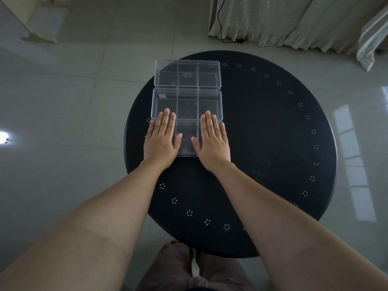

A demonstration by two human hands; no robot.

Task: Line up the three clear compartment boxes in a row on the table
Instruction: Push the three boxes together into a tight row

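Note:
Three clear compartment boxes stand edge to edge in a line running away from me on the left part of a round black table. The far box overhangs the table's back-left rim. The middle box touches it. The near box is mostly covered by my hands. My left hand lies flat on its left end, fingers together and straight. My right hand lies flat on its right end in the same way. Neither hand grips anything.
The table's rim carries small dotted flower marks. A glossy tiled floor surrounds the table. Light curtains and a dark cable hang at the back right. My knees show under the near edge.

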